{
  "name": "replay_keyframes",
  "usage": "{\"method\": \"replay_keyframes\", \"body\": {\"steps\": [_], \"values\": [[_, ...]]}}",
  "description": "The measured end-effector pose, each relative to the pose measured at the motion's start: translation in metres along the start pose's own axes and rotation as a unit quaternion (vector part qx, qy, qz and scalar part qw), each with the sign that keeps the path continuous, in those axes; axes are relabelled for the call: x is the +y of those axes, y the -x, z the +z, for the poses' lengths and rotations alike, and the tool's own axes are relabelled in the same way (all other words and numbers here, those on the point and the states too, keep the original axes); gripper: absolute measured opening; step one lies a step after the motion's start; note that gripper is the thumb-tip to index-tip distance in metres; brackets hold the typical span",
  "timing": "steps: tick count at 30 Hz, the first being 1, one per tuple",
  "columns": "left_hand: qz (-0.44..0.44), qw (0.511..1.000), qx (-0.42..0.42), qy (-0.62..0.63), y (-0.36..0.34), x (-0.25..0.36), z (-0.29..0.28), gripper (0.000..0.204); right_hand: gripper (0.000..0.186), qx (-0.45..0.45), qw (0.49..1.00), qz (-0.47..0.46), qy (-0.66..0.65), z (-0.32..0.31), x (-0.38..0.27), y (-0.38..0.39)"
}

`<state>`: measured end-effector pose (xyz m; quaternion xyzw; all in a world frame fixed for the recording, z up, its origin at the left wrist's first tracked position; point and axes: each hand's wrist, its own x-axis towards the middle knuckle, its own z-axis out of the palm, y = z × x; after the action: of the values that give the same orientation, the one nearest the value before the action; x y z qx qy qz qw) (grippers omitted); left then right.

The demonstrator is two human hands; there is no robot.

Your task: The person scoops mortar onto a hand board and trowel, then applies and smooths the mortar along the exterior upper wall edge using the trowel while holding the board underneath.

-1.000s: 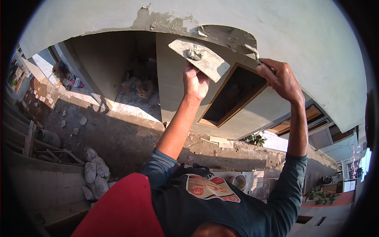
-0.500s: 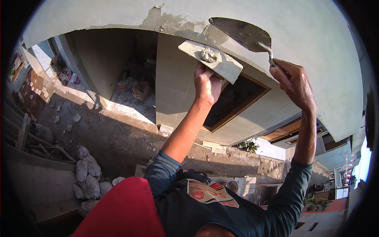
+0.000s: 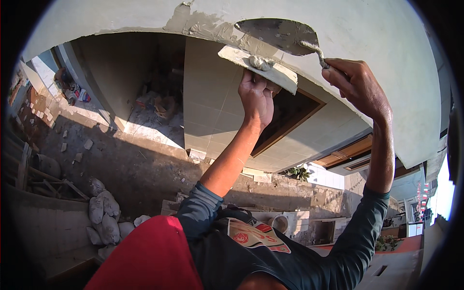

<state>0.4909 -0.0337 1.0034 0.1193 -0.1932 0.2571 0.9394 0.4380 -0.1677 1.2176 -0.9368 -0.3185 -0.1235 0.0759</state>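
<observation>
My left hand (image 3: 256, 99) grips a flat rectangular board (image 3: 285, 80) from beneath, with a lump of grey mortar (image 3: 261, 63) on its top. My right hand (image 3: 356, 87) is closed on the handle of a pointed trowel, whose broad blade (image 3: 275, 34) lies at the smeared grey mortar band (image 3: 183, 19) along the lower edge of a white overhanging wall (image 3: 377, 34). The board is just below the blade. Whether the blade touches the wall is hard to tell.
Below are a dark doorway (image 3: 162, 72), a wood-framed window opening (image 3: 285, 121), a ground strewn with rubble (image 3: 121, 164), white sacks (image 3: 104, 217), leaning timber pieces (image 3: 36, 176) and a plant (image 3: 297, 172). At far left, what looks like a crouching person (image 3: 63, 79) is by a doorway.
Over the last second my left hand and the board moved right. The trowel went up and right along the overhang, then back slightly left, while my right hand rose.
</observation>
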Motion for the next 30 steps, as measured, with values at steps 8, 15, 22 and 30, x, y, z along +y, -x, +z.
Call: {"method": "replay_keyframes", "body": {"steps": [8, 15, 22, 30], "values": [[0.001, 0.999, -0.010, -0.042, -0.002, 0.001, -0.001, 0.029, 0.029, 0.031, 0.995, -0.069, 0.058, 0.002, -0.006, -0.016], [0.008, 0.999, 0.015, -0.036, -0.002, -0.002, 0.003, 0.038, 0.032, -0.069, 0.996, 0.051, -0.008, 0.007, 0.026, 0.020], [-0.010, 0.999, 0.010, -0.044, 0.005, -0.004, 0.002, 0.039, 0.032, 0.034, 0.993, 0.109, -0.030, -0.003, 0.034, 0.039], [-0.013, 0.997, 0.029, -0.071, 0.010, -0.015, 0.002, 0.036, 0.029, 0.016, 1.000, 0.015, 0.019, 0.020, 0.053, 0.032]]}}
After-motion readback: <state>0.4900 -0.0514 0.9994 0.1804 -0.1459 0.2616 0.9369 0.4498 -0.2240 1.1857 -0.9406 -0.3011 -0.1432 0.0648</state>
